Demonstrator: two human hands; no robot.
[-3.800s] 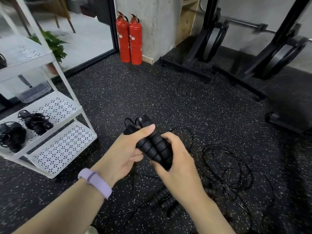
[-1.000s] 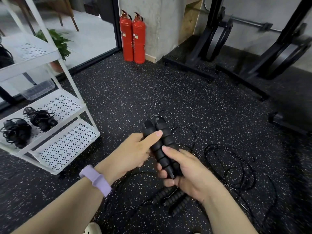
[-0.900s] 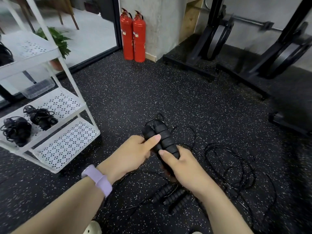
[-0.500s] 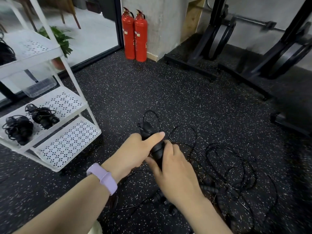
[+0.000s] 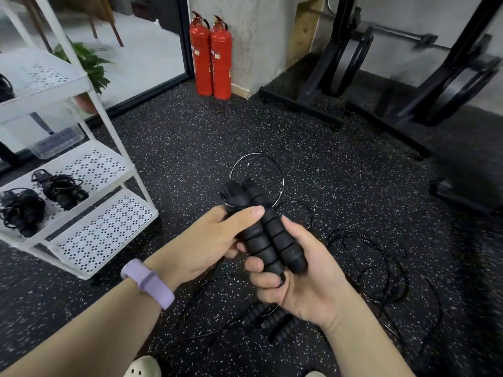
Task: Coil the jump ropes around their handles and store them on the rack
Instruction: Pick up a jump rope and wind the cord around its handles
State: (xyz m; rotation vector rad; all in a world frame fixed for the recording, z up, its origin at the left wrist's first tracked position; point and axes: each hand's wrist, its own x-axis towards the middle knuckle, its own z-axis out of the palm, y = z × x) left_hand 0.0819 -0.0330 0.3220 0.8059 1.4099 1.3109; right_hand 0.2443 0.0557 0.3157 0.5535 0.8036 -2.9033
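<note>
Two black handles (image 5: 268,235) held side by side above the floor (image 5: 190,137), with a rope loop (image 5: 255,159) sticking up past the top ends. Left hand (image 5: 206,240) curled round the upper part, thumb pressed across the front. Right hand (image 5: 302,276) curled round the bottom ends. Best to keep both handles squeezed tight together, then wind the rope round and round, snug and neat, no loose bits. More rope (image 5: 381,268) and other handles (image 5: 272,319) lying on the floor below. Rack (image 5: 89,170) to the left, two coiled ropes (image 5: 40,200) already on its middle shelf.
</note>
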